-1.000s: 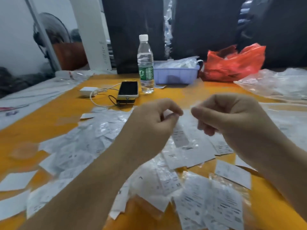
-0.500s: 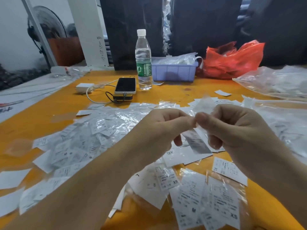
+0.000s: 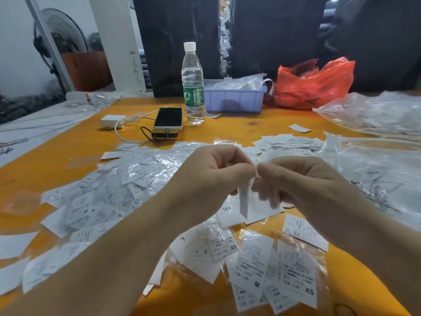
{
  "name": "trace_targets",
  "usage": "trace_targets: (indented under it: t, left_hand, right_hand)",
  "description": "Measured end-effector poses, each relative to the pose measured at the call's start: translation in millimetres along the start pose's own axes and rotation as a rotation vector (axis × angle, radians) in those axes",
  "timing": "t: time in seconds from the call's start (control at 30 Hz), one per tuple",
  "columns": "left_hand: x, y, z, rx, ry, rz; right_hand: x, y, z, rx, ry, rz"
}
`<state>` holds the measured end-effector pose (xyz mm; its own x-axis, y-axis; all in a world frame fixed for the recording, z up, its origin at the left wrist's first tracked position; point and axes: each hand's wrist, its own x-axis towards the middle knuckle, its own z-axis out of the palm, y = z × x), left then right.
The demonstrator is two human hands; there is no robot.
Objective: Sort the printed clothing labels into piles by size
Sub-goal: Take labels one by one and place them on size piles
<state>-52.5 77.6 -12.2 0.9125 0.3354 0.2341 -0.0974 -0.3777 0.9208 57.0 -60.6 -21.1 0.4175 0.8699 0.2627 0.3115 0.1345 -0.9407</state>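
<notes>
Head view, left to right. Fan (image 3: 61,35) stands far left behind the orange table (image 3: 68,153). White charger (image 3: 113,121) with its cable (image 3: 129,131) runs to a phone (image 3: 168,118) lying on a black power bank (image 3: 164,135). Water bottle (image 3: 192,85) upright just right of the phone, purple bin (image 3: 234,99) behind it, red bag (image 3: 314,84) beside the bin. Loose labels (image 3: 109,197) in clear sleeves cover the left and middle of the table. Left hand (image 3: 211,181) raised mid-frame, thumb and forefinger pinching the top of one label (image 3: 244,200) that hangs down edge-on. Right hand (image 3: 303,181) meets it fingertip to fingertip, fingers curled and pinching the same label; that hand is motion-blurred, so exact finger contact is unclear. Below the hands, nearer labels (image 3: 257,267) lie overlapped, sizes readable: L, S, XS, M, XL, XXL. Another batch (image 3: 289,142) sits right of centre. Clear plastic bags (image 3: 376,115) piled far right.
</notes>
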Motion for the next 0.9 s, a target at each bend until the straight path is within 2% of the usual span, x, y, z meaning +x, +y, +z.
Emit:
trace_targets:
  t: [0.17,0.33,0.47,0.57,0.73,0.83,0.9]
  left_hand:
    - [1.2,-2.3,-2.9,0.057,0.014,-0.015]
    - [1.2,-3.7,-3.8,0.040,-0.118,-0.087]
    - [0.0,2.4,-1.8,-0.048,-0.121,-0.076]
    - [0.5,3.8,-4.1,-0.102,-0.082,-0.075]
    - [-0.4,3.6,-4.1,-0.120,-0.055,-0.076]
    - [0.0,1.4,-2.9,-0.088,-0.083,-0.063]
    - [0.1,0.6,-2.2,-0.094,-0.090,-0.074]
  right_hand:
    - [2.2,0.4,-7.4,-0.065,0.103,0.016]
    - [-0.3,0.1,-4.7,0.006,0.246,-0.122]
    - [-1.4,2.0,-7.0,-0.015,0.338,-0.173]
    - [-1.0,2.0,-7.7,0.068,0.320,-0.155]
    - [-3.8,-1.2,-2.0,0.161,0.151,-0.101]
    - [-5.0,-2.2,0.8,0.106,0.203,-0.107]
    - [-4.3,-1.6,-1.6,0.092,0.294,-0.125]
